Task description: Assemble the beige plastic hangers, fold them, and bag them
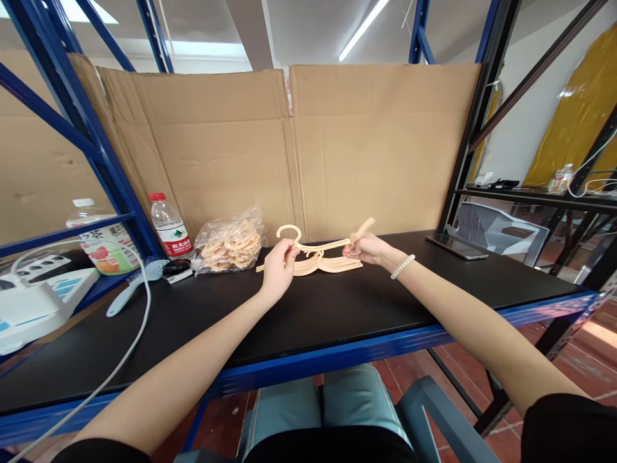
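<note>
Held above the black tabletop is a cream-coloured clothes hanger [322, 246], its hook curving up to the left. My left hand [278, 269] is closed around it just below the hook. My right hand [369, 248] grips the far arm of the hanger, and a pale end sticks up past the fingers. Behind and below it, a stack of similar hangers [337, 265] lies on the table, partly covered by the held one and by my left hand.
Left of the hangers sit a clear bag of pale flat pieces [231, 244], a red-capped water bottle [171, 228] and a light blue hairbrush [137, 283]. A white cable [144, 308] crosses the table's left side. A tablet or phone [456, 245] lies at the right. Cardboard [380, 148] stands behind.
</note>
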A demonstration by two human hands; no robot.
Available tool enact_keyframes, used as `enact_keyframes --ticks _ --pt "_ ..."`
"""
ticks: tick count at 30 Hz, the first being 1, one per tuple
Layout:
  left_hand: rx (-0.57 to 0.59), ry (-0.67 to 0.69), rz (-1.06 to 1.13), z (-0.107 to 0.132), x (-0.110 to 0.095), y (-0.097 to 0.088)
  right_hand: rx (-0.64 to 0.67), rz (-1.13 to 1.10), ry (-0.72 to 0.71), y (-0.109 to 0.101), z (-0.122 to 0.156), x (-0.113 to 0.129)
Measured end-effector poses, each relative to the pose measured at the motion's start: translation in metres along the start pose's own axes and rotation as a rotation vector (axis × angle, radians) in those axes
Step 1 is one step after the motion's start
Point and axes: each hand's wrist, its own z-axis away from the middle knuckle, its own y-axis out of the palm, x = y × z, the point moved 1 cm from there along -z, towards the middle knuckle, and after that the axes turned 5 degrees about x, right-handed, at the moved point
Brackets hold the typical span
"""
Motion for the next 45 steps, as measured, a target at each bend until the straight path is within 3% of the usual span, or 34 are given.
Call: enact_keyframes --ticks 4,8,12,19,25,30,35,45 --pt "-0.009 -0.054 0.014 0.000 0.005 -0.001 0.027 -0.039 -0.094 -0.012 -0.001 0.004" --pt "0.000 -0.080 0.023 0.000 0.007 0.000 -0.062 -0.110 -0.017 -0.022 0.003 0.012" --pt "0.035 -0.071 0.028 0.002 0.003 0.002 -0.039 -0.101 0.126 -0.015 0.005 0.010" --pt "0.035 -0.072 0.025 0.002 0.002 0.003 -0.133 0.123 0.026 -0.008 0.005 0.004" --pt "0.029 -0.059 0.014 0.001 0.003 0.002 -0.059 0.096 -0.050 -0.011 0.006 0.007" --pt "0.030 -0.059 0.002 0.001 0.003 0.001 0.069 -0.074 0.088 -0.010 0.006 0.009" --pt "0.031 -0.050 -0.010 0.002 0.002 0.001 0.160 -0.094 0.163 -0.009 0.007 0.008" --pt "0.020 0.009 -0.043 0.002 -0.002 0.001 0.149 -0.049 0.206 -0.005 0.009 0.008"
